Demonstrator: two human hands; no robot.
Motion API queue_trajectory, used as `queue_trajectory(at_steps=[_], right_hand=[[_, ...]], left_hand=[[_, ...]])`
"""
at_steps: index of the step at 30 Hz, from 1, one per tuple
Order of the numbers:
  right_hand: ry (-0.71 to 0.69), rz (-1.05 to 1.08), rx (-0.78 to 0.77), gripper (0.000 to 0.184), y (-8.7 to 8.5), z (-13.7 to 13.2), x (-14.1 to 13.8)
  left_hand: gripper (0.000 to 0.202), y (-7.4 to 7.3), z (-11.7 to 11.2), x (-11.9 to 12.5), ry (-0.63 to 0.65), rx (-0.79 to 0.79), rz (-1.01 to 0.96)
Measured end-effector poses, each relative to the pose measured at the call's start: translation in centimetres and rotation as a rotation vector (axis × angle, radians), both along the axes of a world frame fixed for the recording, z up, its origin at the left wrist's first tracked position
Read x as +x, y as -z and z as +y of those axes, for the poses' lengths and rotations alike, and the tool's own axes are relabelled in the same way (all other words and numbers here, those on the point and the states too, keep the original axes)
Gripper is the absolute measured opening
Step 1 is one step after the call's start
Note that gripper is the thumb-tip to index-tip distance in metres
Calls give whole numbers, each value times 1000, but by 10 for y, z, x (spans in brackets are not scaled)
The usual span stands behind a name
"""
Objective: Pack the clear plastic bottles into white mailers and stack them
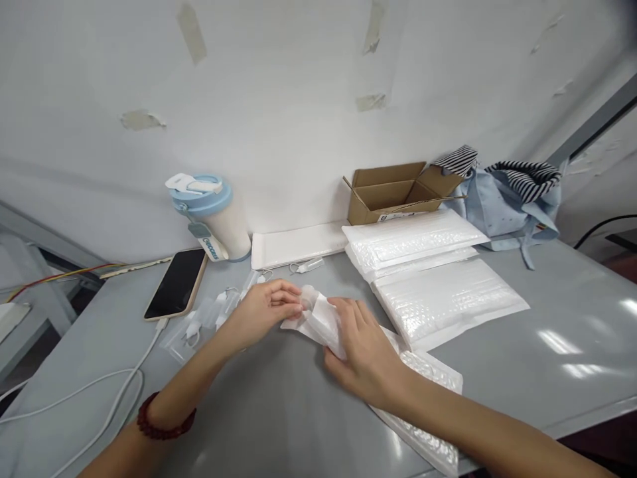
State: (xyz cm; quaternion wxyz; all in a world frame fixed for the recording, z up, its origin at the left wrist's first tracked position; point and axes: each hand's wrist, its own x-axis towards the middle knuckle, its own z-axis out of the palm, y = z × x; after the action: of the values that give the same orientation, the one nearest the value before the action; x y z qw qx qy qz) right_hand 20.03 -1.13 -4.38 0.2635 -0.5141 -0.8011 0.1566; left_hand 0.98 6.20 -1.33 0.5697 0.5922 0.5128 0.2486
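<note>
My right hand (361, 352) is wrapped around the open end of a white bubble mailer (432, 431), which slants across the table under my right forearm. At the mailer's mouth, a small translucent plastic piece (309, 296) sticks out; its lower part is hidden inside. My left hand (266, 309) pinches this piece between thumb and fingers. Beside and partly behind my left hand lie several small clear plastic bags (192, 328) with white-capped items in them. A little dropper-like bottle with a wire loop (309, 265) rests just beyond my hands.
More bubble mailers (448, 299) are stacked on the right, before an open cardboard box (393, 192) and a light blue cloth bag (512, 206). Flat white packets (293, 242) lie along the wall. A tumbler (219, 222), a phone (176, 284) and its cable (119, 392) occupy the left.
</note>
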Motion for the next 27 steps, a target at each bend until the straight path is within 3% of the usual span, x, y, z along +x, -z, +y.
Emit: queue_trajectory(at_steps=[6,9,14,18,23,27], right_hand=[[-2,29,-54,57,3,0,1],[-5,34,-58,57,3,1,1],[-4,32,-35,57,2,2,3],[-10,68,-28,56,-2,-1,4],[-55,127,-133,57,-7,-4,5],[-49,148,-187,58,-10,-2,7]], left_hand=[[2,7,-5,16,202,22,89],[6,7,-7,21,220,98,122],[3,-12,4,20,180,183,168],[8,-25,11,19,220,161,152],[9,-6,-3,34,307,88,124],[8,-1,-6,38,207,138,143]])
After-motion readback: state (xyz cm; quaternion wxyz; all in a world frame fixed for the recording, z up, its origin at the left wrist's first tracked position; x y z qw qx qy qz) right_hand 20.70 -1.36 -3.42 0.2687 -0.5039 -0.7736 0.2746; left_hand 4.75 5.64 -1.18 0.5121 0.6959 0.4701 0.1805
